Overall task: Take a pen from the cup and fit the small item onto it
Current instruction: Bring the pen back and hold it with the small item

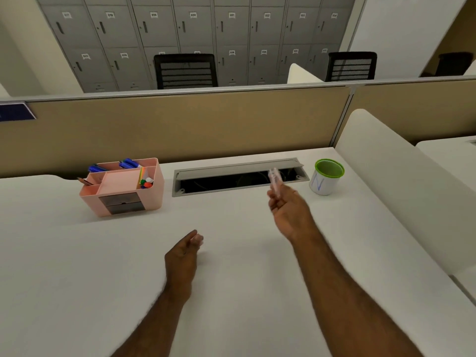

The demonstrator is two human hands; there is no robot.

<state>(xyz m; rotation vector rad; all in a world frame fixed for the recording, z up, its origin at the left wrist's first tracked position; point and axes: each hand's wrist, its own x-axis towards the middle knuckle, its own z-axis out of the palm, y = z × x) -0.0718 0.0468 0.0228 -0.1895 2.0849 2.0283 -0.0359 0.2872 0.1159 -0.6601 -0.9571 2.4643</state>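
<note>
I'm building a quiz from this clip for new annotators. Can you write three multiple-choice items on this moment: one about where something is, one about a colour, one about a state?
1. Where does the cup stand on the desk?
A. Far right, beside the cable tray
B. Inside the pink organiser
C. At the near edge, by the left hand

2. What colour is the cup's rim?
A. Blue
B. Green
C. Pink

3. What is the right hand doing?
A. Lying flat on the desk
B. Holding a clear pen raised above the desk
C. Reaching into the organiser

Answers:
1 A, the cup sits just right of the open cable tray.
2 B, a green band rings its top.
3 B, a blurred clear pen sticks up from its fingers, while the left hand pinches a small pale item.
</note>
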